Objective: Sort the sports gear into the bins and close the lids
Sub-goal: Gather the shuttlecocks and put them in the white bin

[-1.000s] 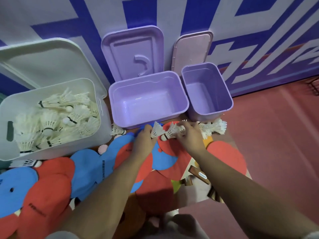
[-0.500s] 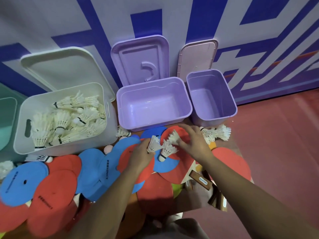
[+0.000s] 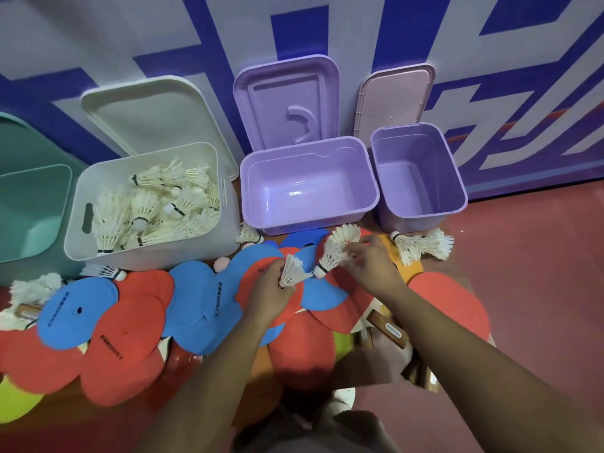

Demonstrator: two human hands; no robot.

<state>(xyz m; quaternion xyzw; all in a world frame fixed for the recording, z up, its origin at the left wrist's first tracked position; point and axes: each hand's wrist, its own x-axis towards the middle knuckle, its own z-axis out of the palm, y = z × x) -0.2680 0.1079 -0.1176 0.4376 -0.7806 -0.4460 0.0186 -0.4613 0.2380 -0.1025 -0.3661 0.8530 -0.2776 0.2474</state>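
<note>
Head view: the left grip (image 3: 271, 289), a bare hand, is clenched round a single shuttlecock (image 3: 292, 271), feathers pointing up and away, just above the overlapping red discs (image 3: 130, 348) and blue discs (image 3: 78, 308) spread over the floor (image 3: 539, 289). Just beside it the right grip (image 3: 369, 263) pinches a pair of shuttlecocks (image 3: 330, 256) by their feathers, the cork of the nearer one pointing down toward the left grip. Both are in front of the large purple bin (image 3: 310, 225), which stands open with its purple lid (image 3: 287, 99) leaning on the wall behind. To its right is the small purple bin (image 3: 421, 220), also open, with a pink lid (image 3: 395, 93) propped behind it. To the left, the white bin (image 3: 157, 253) holds a heap of shuttlecocks (image 3: 153, 210), its white lid (image 3: 153, 116) tilted against the wall. A teal bin (image 3: 29, 204) shows at the far left edge. Loose shuttlecocks (image 3: 421, 245) lie on the floor touching the small purple bin's front, and another shuttlecock (image 3: 249, 235) lies between the white bin and the large purple bin.
</note>
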